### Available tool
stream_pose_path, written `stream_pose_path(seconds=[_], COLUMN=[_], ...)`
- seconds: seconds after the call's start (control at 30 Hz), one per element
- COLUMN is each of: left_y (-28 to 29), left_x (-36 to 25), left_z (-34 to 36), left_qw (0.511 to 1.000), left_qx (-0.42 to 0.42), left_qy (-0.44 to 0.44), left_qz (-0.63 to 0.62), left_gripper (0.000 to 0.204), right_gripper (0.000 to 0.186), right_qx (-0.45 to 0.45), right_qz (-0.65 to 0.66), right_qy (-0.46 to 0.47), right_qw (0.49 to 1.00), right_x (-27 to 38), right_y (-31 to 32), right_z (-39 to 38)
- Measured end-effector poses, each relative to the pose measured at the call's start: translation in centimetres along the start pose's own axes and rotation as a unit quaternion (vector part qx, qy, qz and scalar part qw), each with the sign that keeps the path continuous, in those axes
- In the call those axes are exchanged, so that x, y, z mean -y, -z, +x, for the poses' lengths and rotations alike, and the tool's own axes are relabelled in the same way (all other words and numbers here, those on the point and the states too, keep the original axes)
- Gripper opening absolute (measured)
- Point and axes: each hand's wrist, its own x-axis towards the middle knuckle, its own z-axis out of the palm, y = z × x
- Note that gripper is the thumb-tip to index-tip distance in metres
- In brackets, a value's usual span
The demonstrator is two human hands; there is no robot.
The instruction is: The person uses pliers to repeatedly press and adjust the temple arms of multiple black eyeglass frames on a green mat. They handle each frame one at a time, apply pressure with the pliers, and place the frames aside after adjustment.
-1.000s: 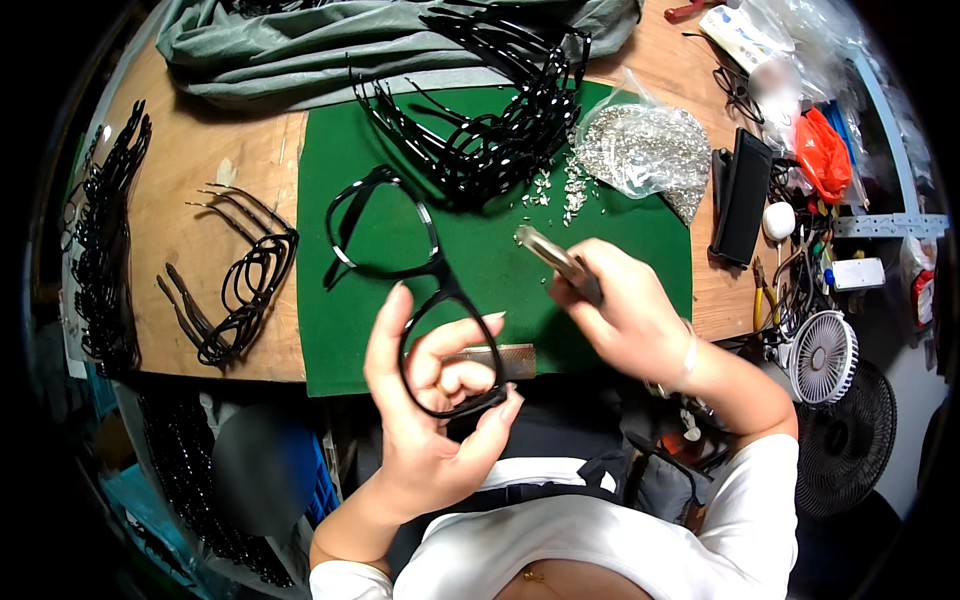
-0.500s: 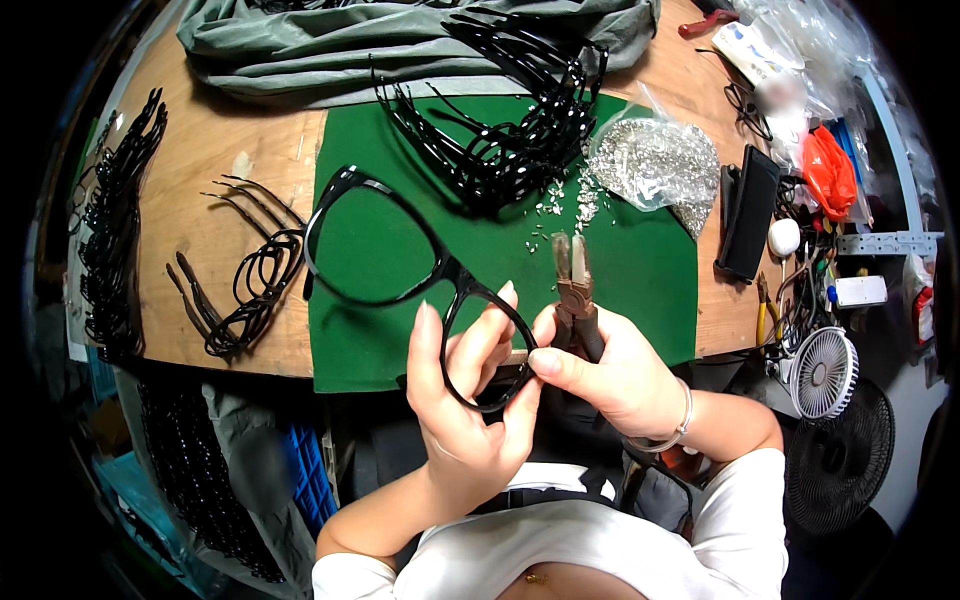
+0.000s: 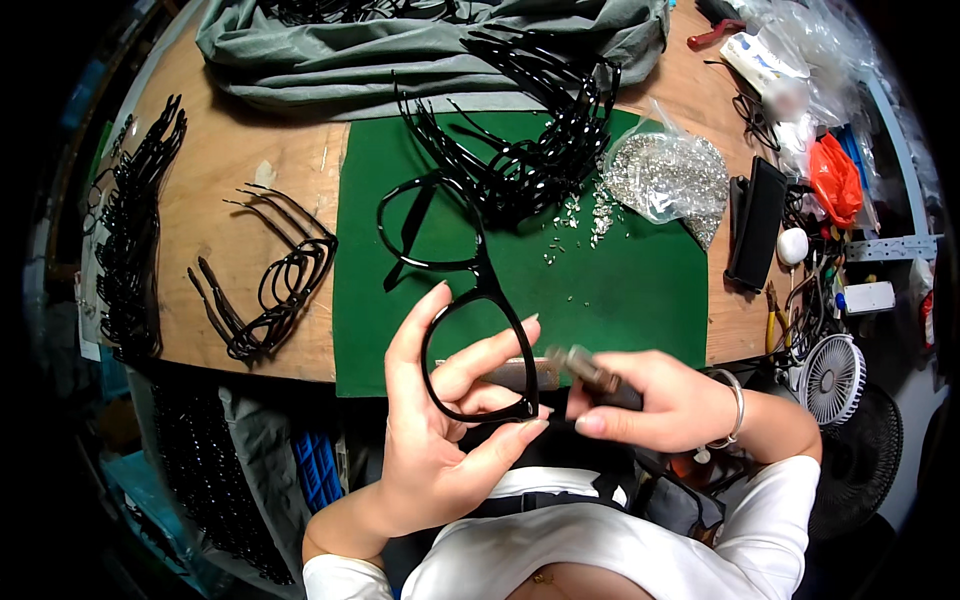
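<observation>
My left grip holds the black glasses frame by its nearer rim, the other rim reaching out ahead above the green mat. Just right of it, my right grip is wrapped around the pliers, blurred tips towards the frame; beyond both lies a heap of black frames.

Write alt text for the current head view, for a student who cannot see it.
A person's left hand holds a black glasses frame, while the right hand holds pliers close by. Beyond them, a pile of black frames and a clear bag of small silvery pieces lie partly on a green mat.
</observation>
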Motion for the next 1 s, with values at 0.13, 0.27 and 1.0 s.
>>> stream_pose_path(seconds=[0.13, 0.27, 1.0], left_y=[-0.2, -0.1, 1.1], left_x=[-0.4, -0.1, 3.0], left_z=[0.3, 0.4, -0.8], left_qw=[1.0, 0.999, 1.0], left_qx=[0.01, 0.024, -0.021], left_qy=[0.024, 0.037, 0.011], left_qz=[0.003, 0.02, 0.01], left_gripper=[0.083, 0.084, 0.08], right_gripper=[0.037, 0.039, 0.025], right_qx=[0.094, 0.081, -0.206], right_qz=[-0.054, -0.129, -0.295], right_qy=[-0.028, 0.009, 0.034], right_qw=[0.994, 0.988, 0.932], right_x=[0.9, 0.8, -5.8], right_y=[-0.1, 0.3, 3.6], right_z=[0.3, 0.7, 2.7])
